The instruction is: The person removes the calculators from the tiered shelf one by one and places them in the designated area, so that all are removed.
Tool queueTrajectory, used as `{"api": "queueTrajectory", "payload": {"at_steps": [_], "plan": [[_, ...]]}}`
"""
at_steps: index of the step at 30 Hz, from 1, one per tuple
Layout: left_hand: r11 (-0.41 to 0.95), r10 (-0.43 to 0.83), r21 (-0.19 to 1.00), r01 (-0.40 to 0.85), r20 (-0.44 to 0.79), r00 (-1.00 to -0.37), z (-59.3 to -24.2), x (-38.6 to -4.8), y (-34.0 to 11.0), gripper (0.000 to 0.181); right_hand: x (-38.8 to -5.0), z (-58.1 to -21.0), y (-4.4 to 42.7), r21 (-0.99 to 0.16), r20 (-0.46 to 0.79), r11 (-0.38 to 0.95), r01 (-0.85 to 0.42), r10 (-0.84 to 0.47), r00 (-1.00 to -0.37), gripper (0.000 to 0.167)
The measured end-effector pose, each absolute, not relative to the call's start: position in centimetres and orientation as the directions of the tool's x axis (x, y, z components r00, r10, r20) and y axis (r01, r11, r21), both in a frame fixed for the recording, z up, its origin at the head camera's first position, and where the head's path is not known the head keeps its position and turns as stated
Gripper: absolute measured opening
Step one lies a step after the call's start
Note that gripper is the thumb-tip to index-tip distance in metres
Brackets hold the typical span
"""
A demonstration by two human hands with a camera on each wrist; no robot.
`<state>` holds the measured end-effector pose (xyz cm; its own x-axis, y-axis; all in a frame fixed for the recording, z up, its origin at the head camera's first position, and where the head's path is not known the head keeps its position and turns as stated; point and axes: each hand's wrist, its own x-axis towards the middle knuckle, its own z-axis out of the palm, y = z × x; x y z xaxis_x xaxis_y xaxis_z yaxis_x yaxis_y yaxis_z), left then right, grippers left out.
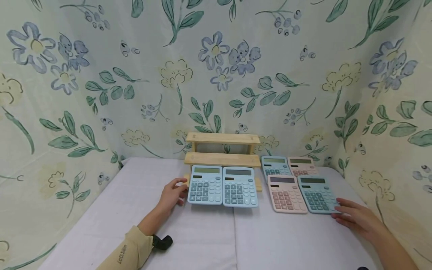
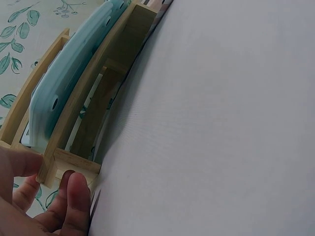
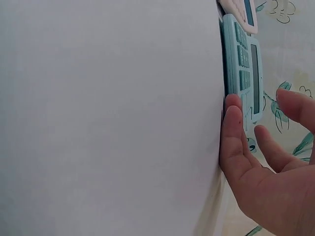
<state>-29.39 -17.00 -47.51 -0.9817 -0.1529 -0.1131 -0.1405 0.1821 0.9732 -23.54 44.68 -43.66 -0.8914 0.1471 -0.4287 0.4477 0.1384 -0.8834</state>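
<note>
Two light-blue calculators [image 1: 205, 185] [image 1: 240, 187] lean side by side on the lower front of a wooden rack [image 1: 222, 159]. At the rack's left end, my left hand [image 1: 173, 193] has its fingers around the corner; in the left wrist view the fingers of that hand [image 2: 44, 196] lie on both sides of the front bar's end [image 2: 47, 169]. My right hand [image 1: 359, 219] rests loosely with its fingertips at the right edge of a teal-blue calculator [image 1: 317, 195]. In the right wrist view this hand [image 3: 261, 162] has its fingers apart beside that calculator [image 3: 241, 64].
Left of the teal-blue calculator lies a pink one [image 1: 287, 195]. Behind them are another blue calculator [image 1: 276, 166] and another pink one [image 1: 301, 166], beside the rack's right end. White cloth [image 1: 270, 240] covers the table, and a floral curtain [image 1: 216, 101] hangs behind.
</note>
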Motion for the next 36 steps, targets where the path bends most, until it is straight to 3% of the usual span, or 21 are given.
{"api": "queueTrajectory", "payload": {"at_steps": [12,20,26,36], "plan": [[0.177,-0.146,0.974,-0.142,-0.117,-0.982,-47.6,-29.8,-17.4,0.031,-24.0,-43.4,43.5,-0.863,-0.433,0.212,0.458,0.154,-0.888,0.093],[0.181,-0.128,0.977,-0.115,-0.093,-0.987,-47.5,-29.9,-17.1,0.030,-23.6,-42.5,43.4,-0.857,-0.293,0.337,0.391,0.307,-0.906,0.087],[0.180,-0.133,0.976,-0.120,-0.097,-0.986,-47.5,-29.6,-17.2,0.030,-24.2,-41.9,41.1,-0.840,-0.241,0.409,0.357,0.309,-0.920,0.083],[0.177,-0.131,0.978,-0.111,-0.088,-0.987,-47.8,-29.6,-17.2,0.030,-24.0,-41.2,37.1,-0.872,-0.203,0.373,0.316,0.312,-0.928,0.072]]}}
